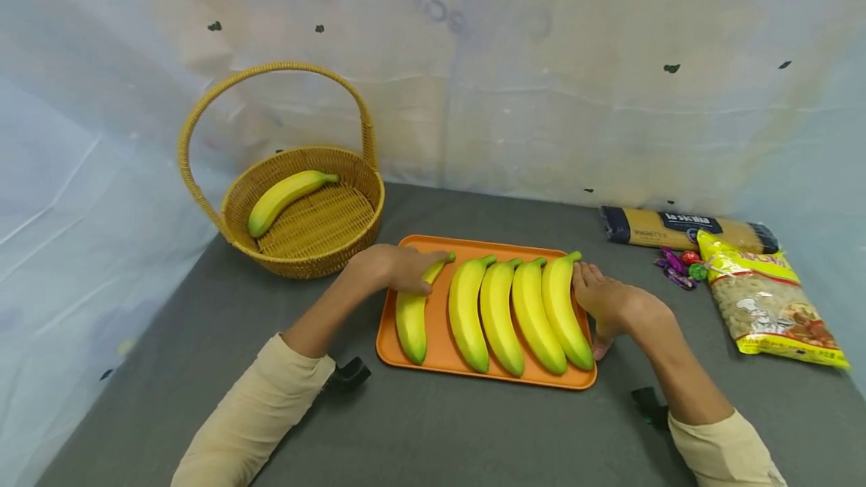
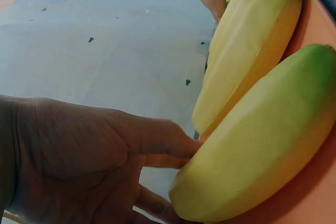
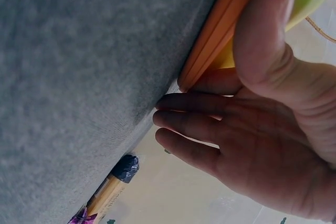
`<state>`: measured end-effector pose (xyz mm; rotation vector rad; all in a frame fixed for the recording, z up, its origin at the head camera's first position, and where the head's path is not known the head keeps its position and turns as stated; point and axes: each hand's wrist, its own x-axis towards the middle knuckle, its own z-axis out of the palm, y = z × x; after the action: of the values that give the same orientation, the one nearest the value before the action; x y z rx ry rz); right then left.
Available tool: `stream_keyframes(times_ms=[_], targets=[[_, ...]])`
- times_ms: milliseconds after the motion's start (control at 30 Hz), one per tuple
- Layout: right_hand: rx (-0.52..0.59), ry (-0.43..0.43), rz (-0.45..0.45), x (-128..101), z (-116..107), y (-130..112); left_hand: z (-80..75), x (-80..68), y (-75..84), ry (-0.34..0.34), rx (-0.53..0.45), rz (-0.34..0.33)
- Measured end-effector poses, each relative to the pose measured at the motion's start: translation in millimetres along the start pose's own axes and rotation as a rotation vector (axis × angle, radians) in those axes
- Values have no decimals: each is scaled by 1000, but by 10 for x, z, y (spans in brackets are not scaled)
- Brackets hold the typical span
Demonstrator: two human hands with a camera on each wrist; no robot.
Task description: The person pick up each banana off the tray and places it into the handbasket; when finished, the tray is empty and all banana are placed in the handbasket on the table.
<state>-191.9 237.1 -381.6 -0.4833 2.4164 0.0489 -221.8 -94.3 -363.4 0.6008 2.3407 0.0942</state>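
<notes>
An orange tray (image 1: 438, 329) on the grey table holds several yellow-green bananas side by side. My left hand (image 1: 399, 267) lies over the upper part of the leftmost banana (image 1: 410, 322). In the left wrist view its thumb (image 2: 163, 137) and fingers curl round that banana (image 2: 262, 145). My right hand (image 1: 598, 295) rests at the tray's right edge beside the rightmost banana (image 1: 564, 314). The right wrist view shows its thumb (image 3: 262, 30) across the tray rim (image 3: 220, 30) onto the banana's green tip, with the fingers (image 3: 194, 124) nearly straight alongside.
A wicker basket (image 1: 304, 265) with a tall handle stands at the back left, with one banana (image 1: 284, 198) in it. At the right lie a spaghetti pack (image 1: 683, 228), some wrapped candies (image 1: 679, 267) and a yellow pasta bag (image 1: 767, 307). White sheeting walls the table.
</notes>
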Motion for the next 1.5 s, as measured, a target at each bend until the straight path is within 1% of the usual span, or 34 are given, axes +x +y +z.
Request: stream_keyframes(times_ms=[100,200,300,467,600,700,833,900,967,1033,1100,1233,1300,1400,1500], targets=[[6,-1,-3,-4,-9,14,12,-15,28,10,-22,-34],[15,-5,-2,-3,-4,14,35,-19,38,21,-45,-47],[20,-2,-2,-3,6,4,53,-14,27,28,-64,-43],[28,-7,7,-15,5,6,30,-29,21,28,-109,-16],[17,-8,9,-22,-14,15,-30,-73,-2,51,-129,18],[17,-5,1,-16,-15,11,-89,-152,-58,81,-159,41],[32,-7,1,-10,-1,19,-184,-281,-158,129,-160,74],[40,-11,5,-5,5,28,-228,-346,-222,149,-161,106],[52,-14,10,9,16,45,-274,-420,-295,180,-164,132],[64,-13,6,29,30,74,-318,-493,-384,226,-168,146],[66,-12,5,69,57,119,-355,-570,-484,302,-152,139],[65,-10,-2,92,72,140,-413,-734,-702,455,-138,77],[63,-14,3,73,62,114,-436,-824,-806,512,-133,58],[63,-16,8,24,33,61,-457,-942,-984,565,-154,31],[64,-17,17,-10,11,35,-470,-1021,-1177,613,-145,-15]])
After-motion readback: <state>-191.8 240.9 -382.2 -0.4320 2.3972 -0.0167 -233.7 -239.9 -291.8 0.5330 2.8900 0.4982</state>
